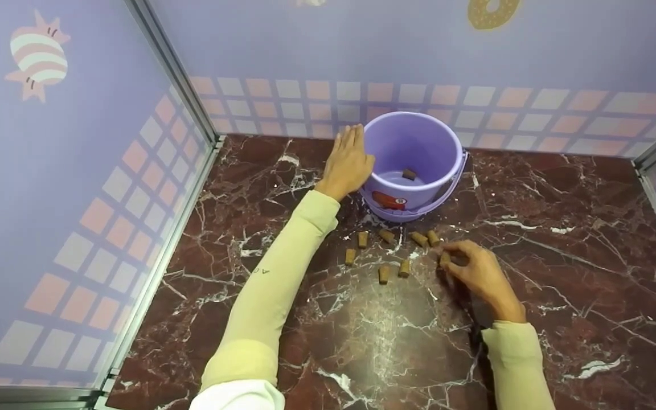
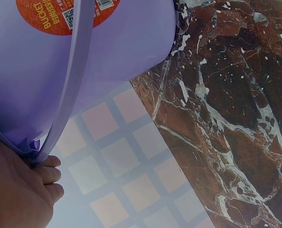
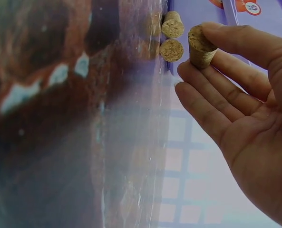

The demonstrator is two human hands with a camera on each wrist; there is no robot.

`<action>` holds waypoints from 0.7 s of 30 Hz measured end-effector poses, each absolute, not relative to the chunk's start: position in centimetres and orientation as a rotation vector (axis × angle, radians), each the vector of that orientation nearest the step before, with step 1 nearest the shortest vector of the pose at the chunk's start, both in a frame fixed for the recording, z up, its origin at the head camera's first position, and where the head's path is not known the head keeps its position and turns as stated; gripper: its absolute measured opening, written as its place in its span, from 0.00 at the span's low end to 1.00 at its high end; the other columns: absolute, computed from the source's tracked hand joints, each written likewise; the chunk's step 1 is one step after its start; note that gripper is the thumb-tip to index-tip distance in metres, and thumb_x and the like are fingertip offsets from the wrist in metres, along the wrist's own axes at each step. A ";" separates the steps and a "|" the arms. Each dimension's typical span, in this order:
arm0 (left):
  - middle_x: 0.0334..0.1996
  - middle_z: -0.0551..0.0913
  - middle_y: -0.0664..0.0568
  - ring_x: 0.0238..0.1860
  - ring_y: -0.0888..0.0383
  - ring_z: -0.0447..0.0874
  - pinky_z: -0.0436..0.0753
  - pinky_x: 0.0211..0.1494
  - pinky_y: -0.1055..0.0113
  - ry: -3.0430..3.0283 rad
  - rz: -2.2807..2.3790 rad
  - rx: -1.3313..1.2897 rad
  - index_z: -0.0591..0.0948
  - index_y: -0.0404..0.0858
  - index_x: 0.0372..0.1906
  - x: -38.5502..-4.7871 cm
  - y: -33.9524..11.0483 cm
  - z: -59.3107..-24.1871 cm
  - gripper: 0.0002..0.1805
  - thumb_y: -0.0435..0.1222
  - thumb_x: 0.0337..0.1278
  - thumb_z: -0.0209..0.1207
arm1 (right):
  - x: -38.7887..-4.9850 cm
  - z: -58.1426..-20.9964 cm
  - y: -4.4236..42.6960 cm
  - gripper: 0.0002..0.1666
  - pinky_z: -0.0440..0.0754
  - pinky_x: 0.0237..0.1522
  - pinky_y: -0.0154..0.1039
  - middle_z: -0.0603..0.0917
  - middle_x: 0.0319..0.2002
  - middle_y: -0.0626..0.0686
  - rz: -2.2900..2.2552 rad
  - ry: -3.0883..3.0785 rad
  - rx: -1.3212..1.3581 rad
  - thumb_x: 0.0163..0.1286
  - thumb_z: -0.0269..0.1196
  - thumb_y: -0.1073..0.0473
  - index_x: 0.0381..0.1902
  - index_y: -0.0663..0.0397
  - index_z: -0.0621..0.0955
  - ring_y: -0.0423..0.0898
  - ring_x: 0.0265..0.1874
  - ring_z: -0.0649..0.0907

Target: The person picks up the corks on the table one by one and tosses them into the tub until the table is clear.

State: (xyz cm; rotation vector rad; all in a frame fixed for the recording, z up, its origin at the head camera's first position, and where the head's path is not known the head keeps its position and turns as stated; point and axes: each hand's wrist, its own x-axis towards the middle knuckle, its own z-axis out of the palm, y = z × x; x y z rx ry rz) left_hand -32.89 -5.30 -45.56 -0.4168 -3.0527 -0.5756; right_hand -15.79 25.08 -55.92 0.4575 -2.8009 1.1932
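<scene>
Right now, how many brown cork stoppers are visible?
9: seven stoppers on the dark marbled table before the purple plastic bucket, one inside it, one in the right grip. More may be hidden.

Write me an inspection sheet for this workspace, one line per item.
Surface: tabletop, dark red with pale veins, glossy.
Job's things: purple bucket upright, its handle down at the near side; one cork inside. Seven loose corks on the tabletop, in front of the bucket.
Clutter: nothing seen.
Left hand: touches the bucket at its rim, on the left side.
Right hand: pinches one held cork between thumb and fingers, outside the bucket.
Cables: nothing seen.
Surroundings: walls with pastel squares at left, back and right; metallic strips at the corners.
</scene>
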 end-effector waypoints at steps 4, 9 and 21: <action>0.86 0.45 0.39 0.86 0.46 0.36 0.25 0.81 0.62 -3.056 -0.582 -0.417 0.45 0.29 0.85 -32.9 -5.3 -45.6 0.39 0.45 0.83 0.39 | -15.8 -55.9 25.0 0.21 0.83 0.59 0.65 0.88 0.49 0.67 1.194 -2.785 0.465 0.61 0.75 0.73 0.53 0.67 0.87 0.68 0.51 0.86; 0.85 0.46 0.38 0.86 0.45 0.37 0.28 0.83 0.60 -3.054 -0.567 -0.425 0.45 0.28 0.85 -32.8 -5.4 -45.5 0.39 0.45 0.82 0.39 | -15.9 -55.6 24.8 0.20 0.84 0.57 0.64 0.89 0.48 0.66 1.203 -2.772 0.472 0.62 0.75 0.73 0.52 0.68 0.86 0.66 0.49 0.88; 0.85 0.47 0.38 0.86 0.46 0.37 0.28 0.83 0.61 -3.059 -0.536 -0.428 0.46 0.28 0.85 -32.9 -5.3 -45.4 0.39 0.45 0.82 0.39 | -16.3 -54.7 24.5 0.20 0.86 0.56 0.61 0.88 0.50 0.67 1.230 -2.756 0.457 0.63 0.75 0.73 0.53 0.69 0.85 0.66 0.50 0.88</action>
